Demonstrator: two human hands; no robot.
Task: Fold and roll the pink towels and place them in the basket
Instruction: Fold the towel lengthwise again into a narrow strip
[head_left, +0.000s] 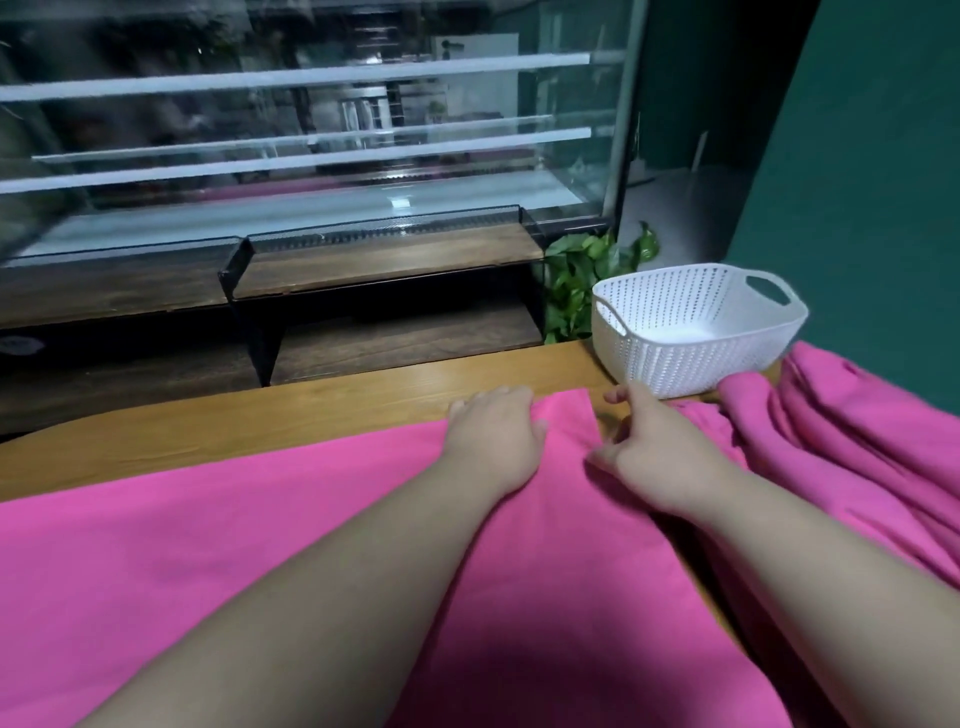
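Note:
A pink towel (197, 540) lies spread flat over the wooden table (291, 415), reaching to the near edge of the view. My left hand (493, 436) rests palm down on its far right corner, fingers relaxed. My right hand (649, 441) sits just right of that corner, its thumb and fingers pinching the towel's right edge. A white perforated basket (691, 332) with handle slots stands at the far right of the table, holding nothing. More pink towels (841, 441) lie crumpled in a heap to the right of my right hand, next to the basket.
A black metal riser with wooden shelves (384, 291) stands behind the table, with a glass display case (311, 145) above it. A green leafy plant (582, 275) sits behind the basket. A dark green wall (872, 182) closes off the right side.

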